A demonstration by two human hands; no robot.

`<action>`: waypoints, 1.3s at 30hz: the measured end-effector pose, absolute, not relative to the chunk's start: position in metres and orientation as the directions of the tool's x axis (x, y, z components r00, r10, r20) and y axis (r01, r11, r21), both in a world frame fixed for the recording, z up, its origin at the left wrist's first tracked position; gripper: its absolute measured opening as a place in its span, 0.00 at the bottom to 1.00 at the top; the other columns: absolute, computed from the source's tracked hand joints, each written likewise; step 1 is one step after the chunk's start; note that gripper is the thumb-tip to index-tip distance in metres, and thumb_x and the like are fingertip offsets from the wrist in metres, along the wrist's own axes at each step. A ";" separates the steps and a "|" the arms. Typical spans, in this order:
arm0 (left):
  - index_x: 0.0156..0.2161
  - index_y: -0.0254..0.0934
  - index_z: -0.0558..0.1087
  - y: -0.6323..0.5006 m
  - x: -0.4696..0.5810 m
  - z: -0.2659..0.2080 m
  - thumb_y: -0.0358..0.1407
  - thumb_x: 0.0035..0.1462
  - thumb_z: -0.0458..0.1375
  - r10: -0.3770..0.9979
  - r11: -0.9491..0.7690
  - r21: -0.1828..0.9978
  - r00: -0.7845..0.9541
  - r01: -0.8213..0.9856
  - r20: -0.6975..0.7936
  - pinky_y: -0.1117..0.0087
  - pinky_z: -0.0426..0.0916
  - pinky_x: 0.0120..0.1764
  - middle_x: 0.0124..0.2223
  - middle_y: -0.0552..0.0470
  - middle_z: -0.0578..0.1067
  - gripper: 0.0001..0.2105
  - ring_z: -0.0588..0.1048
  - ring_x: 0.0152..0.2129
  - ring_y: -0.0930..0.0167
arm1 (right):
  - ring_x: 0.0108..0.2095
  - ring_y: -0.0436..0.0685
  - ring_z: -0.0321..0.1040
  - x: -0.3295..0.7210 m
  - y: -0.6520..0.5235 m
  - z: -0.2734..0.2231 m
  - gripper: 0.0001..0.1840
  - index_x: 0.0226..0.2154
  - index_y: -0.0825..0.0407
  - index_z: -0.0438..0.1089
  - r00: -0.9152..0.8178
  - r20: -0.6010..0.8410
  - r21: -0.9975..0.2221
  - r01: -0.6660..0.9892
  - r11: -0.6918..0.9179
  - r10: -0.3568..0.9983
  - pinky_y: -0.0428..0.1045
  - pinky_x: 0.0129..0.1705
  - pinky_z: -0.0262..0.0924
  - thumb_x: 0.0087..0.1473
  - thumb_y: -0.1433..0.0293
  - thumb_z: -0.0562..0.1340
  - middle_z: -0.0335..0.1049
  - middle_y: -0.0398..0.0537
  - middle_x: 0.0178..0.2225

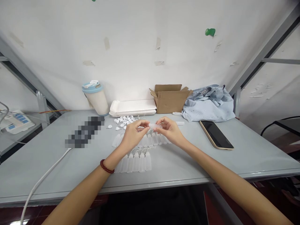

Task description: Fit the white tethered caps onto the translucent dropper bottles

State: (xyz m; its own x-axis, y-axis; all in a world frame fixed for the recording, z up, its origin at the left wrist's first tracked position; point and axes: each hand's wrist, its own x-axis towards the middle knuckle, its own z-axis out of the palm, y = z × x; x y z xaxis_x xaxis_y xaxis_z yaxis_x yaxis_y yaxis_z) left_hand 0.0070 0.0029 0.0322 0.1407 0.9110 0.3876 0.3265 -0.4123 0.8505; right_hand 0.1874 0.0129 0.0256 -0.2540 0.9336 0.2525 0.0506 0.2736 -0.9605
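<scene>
Between the fingertips of my left hand point(137, 131) and my right hand point(170, 129) lies a translucent plastic bottle point(154, 126), held sideways above the table. Both hands pinch it, one at each end. Under and around them stand rows of similar small translucent bottles; the nearer row point(136, 163) has thin curved white spouts. Part of the farther row point(146, 142) is hidden by my hands. To the left of my left hand is a heap of small white caps point(124, 120). A clear tube-like piece point(180, 123) rests just beyond my right hand.
Along the wall stand a cream tumbler with a blue lid point(96, 97), a stack of white packets point(133, 107), an open cardboard box point(172, 100) and a bundled light-blue cloth point(208, 104). A phone point(217, 135) lies right. A pixelated dark object point(84, 132) with a white cable point(47, 175) sits left.
</scene>
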 end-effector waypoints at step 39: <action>0.42 0.36 0.75 -0.002 0.004 0.028 0.28 0.59 0.51 0.585 -0.797 0.371 0.455 0.477 0.671 0.61 0.69 0.51 0.50 0.43 0.75 0.11 0.73 0.49 0.65 | 0.27 0.51 0.72 0.184 0.009 0.015 0.20 0.46 0.50 0.65 -0.312 0.300 -0.907 0.198 0.371 0.901 0.48 0.31 0.69 0.52 0.60 0.62 0.67 0.46 0.36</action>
